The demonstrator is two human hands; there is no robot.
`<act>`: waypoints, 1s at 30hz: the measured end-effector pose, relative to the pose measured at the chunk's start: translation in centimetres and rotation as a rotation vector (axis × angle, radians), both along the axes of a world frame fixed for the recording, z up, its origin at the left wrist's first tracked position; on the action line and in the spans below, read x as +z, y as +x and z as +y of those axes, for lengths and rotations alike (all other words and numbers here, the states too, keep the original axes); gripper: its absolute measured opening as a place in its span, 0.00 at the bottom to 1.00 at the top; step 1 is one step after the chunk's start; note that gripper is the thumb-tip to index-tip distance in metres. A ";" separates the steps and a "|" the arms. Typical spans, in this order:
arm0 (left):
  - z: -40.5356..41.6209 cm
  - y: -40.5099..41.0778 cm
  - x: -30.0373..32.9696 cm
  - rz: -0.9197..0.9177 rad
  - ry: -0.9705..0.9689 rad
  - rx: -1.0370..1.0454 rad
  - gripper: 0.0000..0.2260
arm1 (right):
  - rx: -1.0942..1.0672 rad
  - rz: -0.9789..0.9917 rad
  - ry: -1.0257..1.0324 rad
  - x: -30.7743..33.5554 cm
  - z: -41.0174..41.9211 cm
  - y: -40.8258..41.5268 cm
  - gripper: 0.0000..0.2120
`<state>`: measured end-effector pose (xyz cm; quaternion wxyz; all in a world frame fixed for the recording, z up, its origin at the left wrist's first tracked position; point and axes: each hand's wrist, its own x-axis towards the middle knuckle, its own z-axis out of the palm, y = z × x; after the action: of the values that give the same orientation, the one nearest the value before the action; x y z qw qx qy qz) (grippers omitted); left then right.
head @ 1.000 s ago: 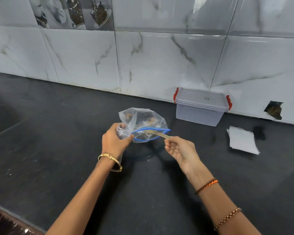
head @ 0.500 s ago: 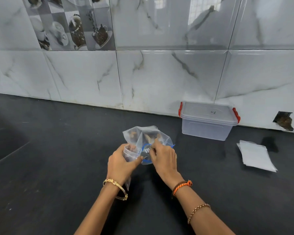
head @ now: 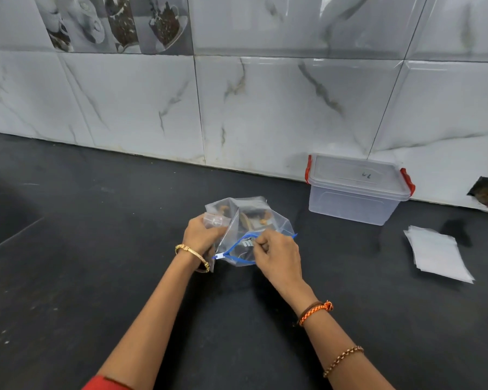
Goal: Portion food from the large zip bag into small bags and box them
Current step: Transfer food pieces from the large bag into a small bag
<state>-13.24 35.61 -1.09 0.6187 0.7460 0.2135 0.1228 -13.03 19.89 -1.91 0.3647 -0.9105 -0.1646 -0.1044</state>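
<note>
**Both hands at the mouth of the large zip bag**

The large zip bag sits above the dark tabletop, held between the person's two hands, near the middle of the view. It is clear plastic with a blue zip strip along its opening, and brown pieces of food show through its wall. The opening faces the person and gapes a little.

The left hand grips the left edge of the large zip bag with curled fingers, and the same grip pinches a small bag, clear and folded against the larger one. The right hand lies at the bag's mouth, its fingers curled at the blue strip; whether they pinch the strip itself or something inside the opening cannot be told.

To the right and farther back, against the marble-tiled wall, stands a clear plastic box with its lid on and red clips at both ends. It is well apart from the hands. A flat stack of small bags lies on the tabletop in front of and to the right of the box.
</note>
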 end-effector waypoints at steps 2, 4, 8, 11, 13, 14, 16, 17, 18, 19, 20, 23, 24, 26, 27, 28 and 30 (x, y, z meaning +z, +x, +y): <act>-0.7 0.4 0.0 -0.019 -0.007 -0.001 0.10 | 0.013 0.064 0.010 -0.1 0.4 0.1 0.05; -1.0 0.6 -0.1 -0.035 -0.003 -0.008 0.12 | 0.021 0.142 0.062 -0.3 0.9 0.1 0.05; -1.1 0.8 -0.3 -0.064 0.014 -0.046 0.18 | -0.054 0.456 0.565 0.0 1.8 0.0 0.10; -1.0 0.9 -0.5 -0.056 0.034 -0.027 0.17 | -0.132 0.699 0.918 0.5 1.7 -0.5 0.09; -1.0 0.8 -0.6 -0.062 0.038 -0.009 0.14 | -0.153 0.757 1.045 0.9 1.6 -0.7 0.07; -0.9 0.8 -0.6 -0.069 0.040 0.002 0.12 | -0.154 0.766 1.088 1.0 1.5 -0.7 0.07; -0.6 0.7 -0.7 -0.074 0.049 0.035 0.11 | -0.152 0.774 1.125 1.5 1.2 -1.0 0.06; -0.5 0.6 -0.7 -0.075 0.055 0.051 0.10 | -0.148 0.773 1.127 1.7 0.9 -1.1 0.06; -0.5 0.4 -0.6 -0.075 0.063 0.065 0.10 | -0.145 0.768 1.124 1.8 0.7 -1.2 0.05; -0.4 0.3 -0.5 -0.079 0.068 0.076 0.11 | -0.146 0.762 1.117 1.8 0.5 -1.3 0.05; -0.5 0.0 -0.3 -0.081 0.070 0.087 0.12 | -0.150 0.758 1.108 1.9 0.1 -1.5 0.04; -0.6 -0.6 -0.1 -0.086 0.065 0.107 0.13 | -0.168 0.744 1.095 2.0 -0.7 -1.8 0.04; -0.6 -0.7 -0.1 -0.084 0.058 0.113 0.13 | -0.171 0.739 1.100 2.1 -0.8 -1.9 0.05; -0.9 -1.1 0.0 -0.086 0.057 0.117 0.12 | -0.170 0.741 1.113 2.1 -1.3 -2.2 0.06; -0.9 -1.2 -0.2 -0.084 0.059 0.114 0.11 | -0.171 0.747 1.114 2.1 -1.4 -2.3 0.06; -0.9 -1.3 -0.1 -0.086 0.067 0.113 0.11 | -0.174 0.751 1.111 2.1 -1.4 -2.3 0.06; -0.9 -1.7 0.0 -0.093 0.084 0.117 0.11 | -0.184 0.757 1.102 2.3 -1.9 -2.5 0.05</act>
<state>-14.95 34.71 -1.09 0.5878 0.7511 0.2223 0.2020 -15.55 18.02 0.34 0.7981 -0.5754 0.1302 0.1224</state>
